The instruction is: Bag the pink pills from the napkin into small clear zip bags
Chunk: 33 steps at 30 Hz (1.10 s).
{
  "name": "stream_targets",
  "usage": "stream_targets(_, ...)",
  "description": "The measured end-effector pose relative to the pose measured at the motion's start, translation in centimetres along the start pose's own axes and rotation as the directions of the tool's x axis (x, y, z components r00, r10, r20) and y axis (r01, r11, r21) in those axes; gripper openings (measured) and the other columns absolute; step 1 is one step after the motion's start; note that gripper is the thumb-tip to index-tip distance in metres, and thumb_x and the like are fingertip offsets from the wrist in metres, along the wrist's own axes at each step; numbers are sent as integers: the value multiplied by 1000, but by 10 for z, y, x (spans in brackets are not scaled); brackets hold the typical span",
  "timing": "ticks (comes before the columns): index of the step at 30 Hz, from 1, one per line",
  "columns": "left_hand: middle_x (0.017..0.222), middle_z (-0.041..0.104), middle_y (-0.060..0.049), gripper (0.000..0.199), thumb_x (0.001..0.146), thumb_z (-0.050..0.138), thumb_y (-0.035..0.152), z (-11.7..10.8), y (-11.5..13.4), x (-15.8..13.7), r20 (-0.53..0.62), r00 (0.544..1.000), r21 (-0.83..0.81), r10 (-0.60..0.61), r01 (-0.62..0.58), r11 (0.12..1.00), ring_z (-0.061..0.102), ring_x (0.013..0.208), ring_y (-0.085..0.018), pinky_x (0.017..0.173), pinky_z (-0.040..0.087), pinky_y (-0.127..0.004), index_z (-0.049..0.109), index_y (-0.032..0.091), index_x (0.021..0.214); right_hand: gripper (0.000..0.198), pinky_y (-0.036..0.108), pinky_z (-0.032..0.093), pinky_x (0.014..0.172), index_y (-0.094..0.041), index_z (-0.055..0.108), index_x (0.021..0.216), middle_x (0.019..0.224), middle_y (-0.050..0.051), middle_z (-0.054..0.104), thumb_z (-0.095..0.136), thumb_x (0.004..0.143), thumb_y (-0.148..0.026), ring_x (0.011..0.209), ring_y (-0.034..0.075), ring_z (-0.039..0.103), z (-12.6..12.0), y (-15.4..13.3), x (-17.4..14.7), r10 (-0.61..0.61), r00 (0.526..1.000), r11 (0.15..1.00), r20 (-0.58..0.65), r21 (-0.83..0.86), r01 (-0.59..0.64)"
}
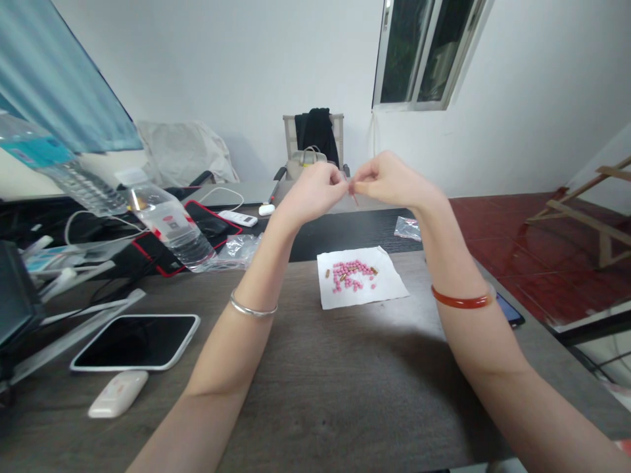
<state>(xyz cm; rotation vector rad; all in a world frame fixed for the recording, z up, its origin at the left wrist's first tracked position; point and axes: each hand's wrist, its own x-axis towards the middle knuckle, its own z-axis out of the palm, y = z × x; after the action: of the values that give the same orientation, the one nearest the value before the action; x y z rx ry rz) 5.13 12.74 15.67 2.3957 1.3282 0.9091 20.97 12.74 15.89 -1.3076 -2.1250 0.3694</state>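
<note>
My left hand (320, 189) and my right hand (382, 180) are raised in front of me, their fingertips almost meeting. Both are closed in a pinch. A thin reddish strand (355, 199) hangs at the right fingertips; its other end is hidden among the fingers. What the left fingers pinch is too small to make out. Below the hands, a white paper sheet (362, 299) lies on the desk. Many small pink beads (351, 284) are scattered on it, with several brown-gold, longish pieces (328, 273) among them.
To the left are a tablet-like device (135, 343) with a black screen, a white mouse (118, 394), water bottles (170, 223) and a white remote (237, 218). A clear plastic bag (407, 228) lies beyond the paper. A phone (510, 310) rests by my right forearm, near the desk's right edge.
</note>
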Motion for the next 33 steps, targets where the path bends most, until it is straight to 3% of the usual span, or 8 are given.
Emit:
stream_targets(7,53,49,0,19,73,47,18,1,-7,0,-7,999,151,-36,36,988,48,61,-15,62,35,-27,51,17,55,8,32,44,65,-12,67,71,62,7,58,60,73,-16,74,22,59,22,-4,2,-16,998,1000,-67,-12,16)
stream_targets(14,52,47,0,20,70,50,17,2,-5,-2,125,992,179,-6,-16,984,48,62,-16,64,36,-28,47,19,50,16,31,46,63,-13,66,79,67,9,60,65,77,-30,77,23,60,26,7,7,33,984,997,-176,-62,-44)
stream_targets(21,57,53,-4,19,71,52,24,6,-17,0,-50,997,221,-50,60,973,54,73,-21,68,39,-29,48,20,53,16,30,43,63,-15,64,72,63,6,58,68,73,-30,75,22,58,23,12,7,68,987,994,-148,-78,-80)
stream_targets(26,58,53,-5,22,72,54,26,4,-12,0,-49,996,255,-69,79,964,55,79,-23,74,39,-32,49,19,52,8,29,43,64,-15,64,73,66,5,60,67,70,-23,74,20,57,20,9,3,87,978,986,-188,-121,-111)
stream_targets(33,52,47,-1,24,74,50,29,1,-8,1,-67,996,133,-65,73,988,48,66,-17,63,35,-28,49,19,52,15,27,44,70,-15,66,80,80,4,66,60,67,-12,77,17,58,18,5,5,-74,996,997,-54,21,76)
